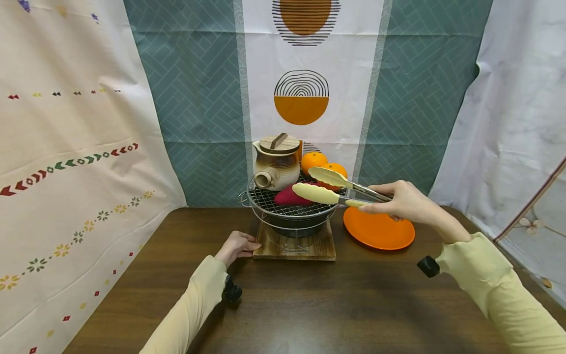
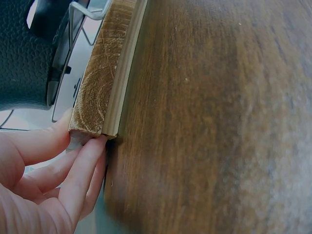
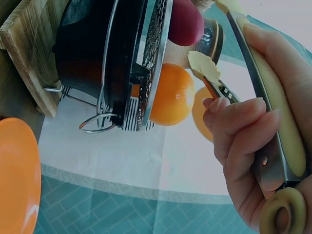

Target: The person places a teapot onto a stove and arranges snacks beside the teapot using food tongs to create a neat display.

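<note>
My right hand (image 1: 404,201) grips a pair of metal tongs with pale yellow tips (image 1: 319,193). The spread tips hang over a dark red sweet-potato-like piece (image 1: 288,197) on a round wire grill (image 1: 265,200); contact cannot be told. Behind the tips sit two oranges (image 1: 313,160), the nearer one partly covered by the tongs. A clay side-handled teapot (image 1: 286,172) with a wooden lid stands at the grill's left. My left hand (image 1: 239,244) pinches the front left corner of the wooden board (image 2: 105,73) beneath the stove, thumb and fingers on opposite faces.
An orange plate (image 1: 380,233) lies right of the board, below my right hand. The black stove bowl (image 1: 298,228) rests in a wire stand. Brown tabletop (image 1: 309,305) extends toward me. Hanging cloths (image 1: 199,98) close off the back and sides.
</note>
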`<state>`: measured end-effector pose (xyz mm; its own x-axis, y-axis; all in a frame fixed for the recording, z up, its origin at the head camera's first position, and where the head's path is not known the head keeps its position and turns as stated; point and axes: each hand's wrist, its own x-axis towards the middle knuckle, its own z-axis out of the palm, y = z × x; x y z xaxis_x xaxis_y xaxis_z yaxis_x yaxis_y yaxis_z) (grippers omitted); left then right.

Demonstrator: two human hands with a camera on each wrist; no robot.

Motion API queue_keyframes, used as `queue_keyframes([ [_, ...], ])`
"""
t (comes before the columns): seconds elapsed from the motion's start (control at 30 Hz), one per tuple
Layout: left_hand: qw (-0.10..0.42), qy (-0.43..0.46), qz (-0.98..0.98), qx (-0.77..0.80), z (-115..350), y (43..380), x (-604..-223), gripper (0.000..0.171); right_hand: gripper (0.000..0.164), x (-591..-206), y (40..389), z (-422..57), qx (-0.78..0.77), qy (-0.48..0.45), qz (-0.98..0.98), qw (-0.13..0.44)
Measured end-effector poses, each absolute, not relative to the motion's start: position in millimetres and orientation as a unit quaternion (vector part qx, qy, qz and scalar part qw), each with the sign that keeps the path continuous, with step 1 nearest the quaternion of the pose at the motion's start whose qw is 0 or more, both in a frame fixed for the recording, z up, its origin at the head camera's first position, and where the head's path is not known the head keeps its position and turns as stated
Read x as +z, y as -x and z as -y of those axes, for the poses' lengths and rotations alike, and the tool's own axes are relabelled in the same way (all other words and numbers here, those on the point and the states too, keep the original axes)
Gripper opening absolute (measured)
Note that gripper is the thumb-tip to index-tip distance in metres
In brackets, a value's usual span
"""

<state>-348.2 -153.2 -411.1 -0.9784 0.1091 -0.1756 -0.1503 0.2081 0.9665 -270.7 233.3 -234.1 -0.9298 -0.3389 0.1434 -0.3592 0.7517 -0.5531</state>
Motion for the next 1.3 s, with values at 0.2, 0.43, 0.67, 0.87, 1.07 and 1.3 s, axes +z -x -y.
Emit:
queue_keyframes([
  [0.2,0.106,0.010,-0.768,0.632,154,349,-412,0.036,0.079,-233,268,-236,0.313,-0.176,0.933,0.035],
  [0.43,0.106,0.011,-0.770,0.629,153,349,-410,0.036,0.075,-233,267,-245,0.320,-0.160,0.931,0.074],
  [0.67,0.105,0.011,-0.774,0.625,153,348,-411,0.036,0.055,-236,265,-254,0.335,-0.147,0.925,0.100],
  [0.87,0.101,-0.004,-0.775,0.623,154,350,-414,0.036,0.050,-241,263,-261,0.355,-0.122,0.920,0.111],
  [1.07,0.115,-0.038,-0.762,0.636,169,384,-455,0.040,0.047,-247,263,-268,0.360,-0.110,0.917,0.128],
  [1.3,0.107,-0.039,-0.764,0.635,166,372,-442,0.038,0.041,-251,264,-281,0.363,-0.106,0.912,0.160],
])
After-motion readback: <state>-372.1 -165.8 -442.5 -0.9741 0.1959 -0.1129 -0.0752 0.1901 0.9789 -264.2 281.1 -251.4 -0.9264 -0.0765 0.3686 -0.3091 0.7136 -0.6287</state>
